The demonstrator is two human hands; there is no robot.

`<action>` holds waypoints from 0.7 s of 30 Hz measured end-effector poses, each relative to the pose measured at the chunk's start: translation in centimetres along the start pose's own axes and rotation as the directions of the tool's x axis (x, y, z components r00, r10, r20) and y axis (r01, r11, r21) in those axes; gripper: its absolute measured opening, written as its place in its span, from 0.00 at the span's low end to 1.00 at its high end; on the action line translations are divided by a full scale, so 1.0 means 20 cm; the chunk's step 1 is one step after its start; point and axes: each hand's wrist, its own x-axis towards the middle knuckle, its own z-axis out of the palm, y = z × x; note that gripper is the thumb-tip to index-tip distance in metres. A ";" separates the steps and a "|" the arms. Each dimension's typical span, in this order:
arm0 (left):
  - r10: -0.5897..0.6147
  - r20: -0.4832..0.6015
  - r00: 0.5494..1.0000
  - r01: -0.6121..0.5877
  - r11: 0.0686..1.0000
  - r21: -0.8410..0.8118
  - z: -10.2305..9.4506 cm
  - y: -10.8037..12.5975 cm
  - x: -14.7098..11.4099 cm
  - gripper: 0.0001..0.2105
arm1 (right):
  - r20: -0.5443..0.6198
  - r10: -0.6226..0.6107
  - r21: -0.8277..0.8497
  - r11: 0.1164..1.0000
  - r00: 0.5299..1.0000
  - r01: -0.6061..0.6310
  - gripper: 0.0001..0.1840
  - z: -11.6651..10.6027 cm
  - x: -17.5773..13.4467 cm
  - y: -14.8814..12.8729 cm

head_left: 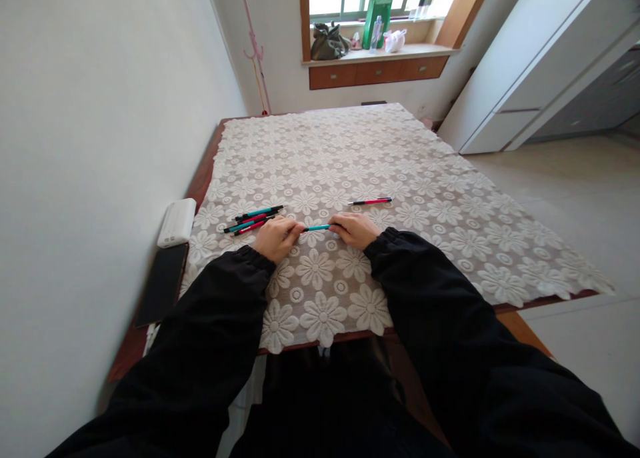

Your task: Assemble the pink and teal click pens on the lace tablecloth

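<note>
From where I stand, the wall runs down the far left, with a white box [177, 223] by it at the table's edge and a black pad [163, 285] just nearer the person. Next along, on the lace cloth [450, 211], lies a loose pile of blue and red pens [255, 214], some overlapping. The left hand [277, 238] sits right at its end, hiding a bit of it, thumb and fingers pinched on one end of a blue pen [319, 228]. That pen lies level between both hands, low over the cloth; the right hand [356, 230] has its fingers closed on the other end. Just beyond that hand lies a lone red pen [370, 201]. Behind, bags [377, 21] crowd the sill [360, 55]; a tall white cabinet [520, 71] stands at right.
</note>
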 end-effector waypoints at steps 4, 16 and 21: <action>-0.001 -0.020 1.000 -0.001 0.998 -0.056 0.00 0.00 0.00 0.14 | -0.013 -0.009 0.016 1.000 1.000 0.010 0.13 0.00 0.00 0.00; 0.002 0.015 1.000 -0.001 1.000 -0.028 0.00 0.00 0.00 0.12 | 0.012 -0.023 -0.001 1.000 1.000 0.023 0.16 0.01 0.00 0.01; -0.022 0.016 1.000 0.023 0.999 -0.028 0.00 0.01 0.00 0.14 | 0.013 -0.025 0.009 1.000 1.000 0.025 0.15 0.01 0.00 0.00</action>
